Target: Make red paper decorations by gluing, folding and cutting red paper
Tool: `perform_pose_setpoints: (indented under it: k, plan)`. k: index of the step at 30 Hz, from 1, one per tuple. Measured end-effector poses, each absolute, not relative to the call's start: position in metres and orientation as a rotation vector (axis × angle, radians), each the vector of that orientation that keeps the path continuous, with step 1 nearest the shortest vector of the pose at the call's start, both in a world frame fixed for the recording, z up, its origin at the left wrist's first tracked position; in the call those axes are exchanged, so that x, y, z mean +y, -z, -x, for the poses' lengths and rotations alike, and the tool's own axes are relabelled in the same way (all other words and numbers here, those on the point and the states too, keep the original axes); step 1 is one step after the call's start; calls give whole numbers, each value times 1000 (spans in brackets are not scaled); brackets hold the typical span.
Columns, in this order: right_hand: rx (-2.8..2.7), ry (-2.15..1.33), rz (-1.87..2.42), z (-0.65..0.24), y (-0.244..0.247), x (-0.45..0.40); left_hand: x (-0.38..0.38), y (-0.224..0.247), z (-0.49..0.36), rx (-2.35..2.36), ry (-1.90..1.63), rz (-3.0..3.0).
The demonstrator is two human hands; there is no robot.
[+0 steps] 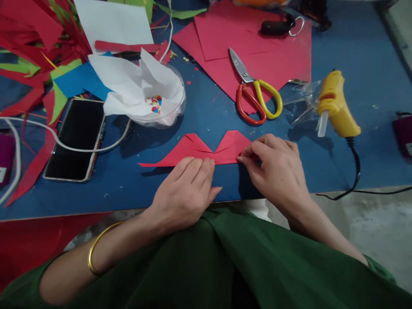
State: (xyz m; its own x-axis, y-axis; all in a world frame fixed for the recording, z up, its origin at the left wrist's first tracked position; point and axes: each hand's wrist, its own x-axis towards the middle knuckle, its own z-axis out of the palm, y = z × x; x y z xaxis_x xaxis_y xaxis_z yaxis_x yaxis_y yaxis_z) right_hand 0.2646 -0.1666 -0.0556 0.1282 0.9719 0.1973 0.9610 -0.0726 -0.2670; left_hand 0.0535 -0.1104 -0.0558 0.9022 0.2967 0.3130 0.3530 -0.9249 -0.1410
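A folded red paper (pixel 180 151) with two raised peaks and a V-shaped dip between them lies near the front edge of the blue table. My left hand (pixel 188 189) rests flat on its lower edge, left of the middle, fingers stretched out side by side and thumb apart. At the paper's right end, my right hand (pixel 273 167) pinches the lower edge between thumb and forefinger. Scissors (pixel 246 79) with one red and one yellow handle lie behind the paper, blades partly on red sheets.
Red sheets (pixel 273 60) lie at the back. A yellow glue gun (pixel 337 105) stands at right, its black cord over the front edge. Left are a paper-lined plastic bowl (pixel 175 105), a phone (pixel 75 139) under a white cable, and coloured scraps (pixel 28 98).
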Motion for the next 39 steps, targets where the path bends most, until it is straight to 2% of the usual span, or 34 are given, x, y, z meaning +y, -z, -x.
perform_pose_setpoints:
  k: [14, 29, 39]
  plan:
    - [-1826, -157, 1999, -284, 60, -175, -114, 54, -62, -555, 374, 2858]
    - [-1701, -180, 2191, -304, 54, -184, -113, 56, -69, -370, 383, 2852]
    - [-1509, -86, 2272, -314, 61, -195, -113, 59, -69, -409, 432, 2830]
